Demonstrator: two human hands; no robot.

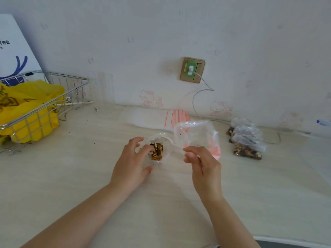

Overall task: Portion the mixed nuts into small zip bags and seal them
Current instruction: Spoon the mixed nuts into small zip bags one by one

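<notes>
Left hand (131,161) cupped, right hand (202,162) pinching

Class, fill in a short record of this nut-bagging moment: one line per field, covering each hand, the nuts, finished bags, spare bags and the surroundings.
left hand: left hand holds the small bag open on the table
right hand: right hand pinches a clear spoon
nuts: a small heap inside the small bag
big bag: clear big bag behind the right hand, nearly empty
finished bags: pile of filled bags at right
spare bags: flat stack of spare bags by the wall
basket: wire basket at left, yellow bag inside
</notes>
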